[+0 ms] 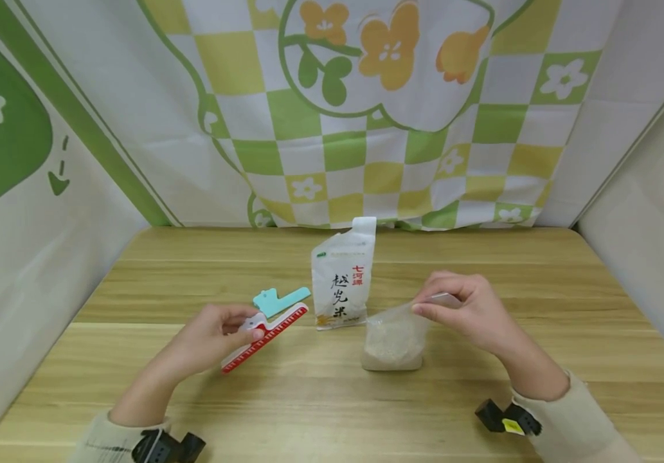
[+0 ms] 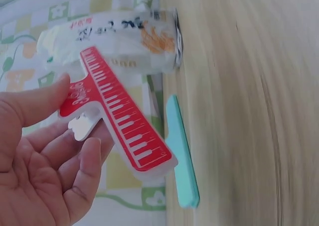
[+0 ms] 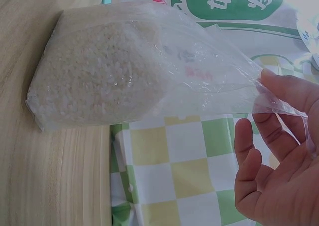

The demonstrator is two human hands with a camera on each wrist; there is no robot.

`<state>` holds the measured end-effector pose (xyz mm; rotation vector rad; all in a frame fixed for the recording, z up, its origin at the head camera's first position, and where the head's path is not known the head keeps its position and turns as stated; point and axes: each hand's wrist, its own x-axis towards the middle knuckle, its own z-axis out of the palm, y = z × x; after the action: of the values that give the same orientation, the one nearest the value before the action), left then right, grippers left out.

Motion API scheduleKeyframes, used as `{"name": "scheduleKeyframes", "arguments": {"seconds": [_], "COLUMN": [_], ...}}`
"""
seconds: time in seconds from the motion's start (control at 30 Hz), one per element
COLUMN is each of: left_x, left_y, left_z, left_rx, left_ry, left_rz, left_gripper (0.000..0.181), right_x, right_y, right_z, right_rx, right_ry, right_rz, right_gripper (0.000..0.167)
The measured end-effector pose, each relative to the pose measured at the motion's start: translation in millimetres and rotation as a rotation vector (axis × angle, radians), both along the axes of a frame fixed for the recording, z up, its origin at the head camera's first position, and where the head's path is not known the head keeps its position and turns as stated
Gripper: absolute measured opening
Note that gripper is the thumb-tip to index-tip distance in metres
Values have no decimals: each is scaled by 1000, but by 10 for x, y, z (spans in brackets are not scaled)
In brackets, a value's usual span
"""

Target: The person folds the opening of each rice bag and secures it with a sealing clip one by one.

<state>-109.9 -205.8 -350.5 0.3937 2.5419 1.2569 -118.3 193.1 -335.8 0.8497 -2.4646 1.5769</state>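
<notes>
My left hand (image 1: 216,337) pinches a red and white bag clip (image 1: 268,337) by its handles, thumb on the red side. In the left wrist view the clip (image 2: 124,111) shows a piano-key pattern along its bar. A turquoise bag clip (image 1: 282,301) lies on the table just beyond that hand. With thumb and fingers, my right hand (image 1: 470,308) pinches the gathered top of a clear plastic bag of rice (image 1: 395,344). The bag's base rests on the table; the white grains (image 3: 104,71) fill its lower part in the right wrist view.
A white printed rice package (image 1: 340,289) stands upright behind and between the hands, its top narrowed to one side. The wooden table (image 1: 308,411) ends at a curtain (image 1: 366,161) with checks and flowers. Pale fabric walls rise at both sides.
</notes>
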Motion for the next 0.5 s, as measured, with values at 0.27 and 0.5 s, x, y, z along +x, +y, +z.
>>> {"name": "scheduleKeyframes", "arguments": {"seconds": [0.27, 0.5], "left_x": [45, 50], "left_y": [153, 292], "left_z": [41, 79], "left_rx": [29, 84], "left_ry": [12, 7], "left_rz": [38, 17], "left_gripper": [33, 30], "right_x": [3, 5], "right_y": [0, -1], "right_z": [-2, -2], "right_rx": [-8, -10], "right_ry": [1, -1], "right_rz": [5, 12], "right_gripper": [11, 11]}}
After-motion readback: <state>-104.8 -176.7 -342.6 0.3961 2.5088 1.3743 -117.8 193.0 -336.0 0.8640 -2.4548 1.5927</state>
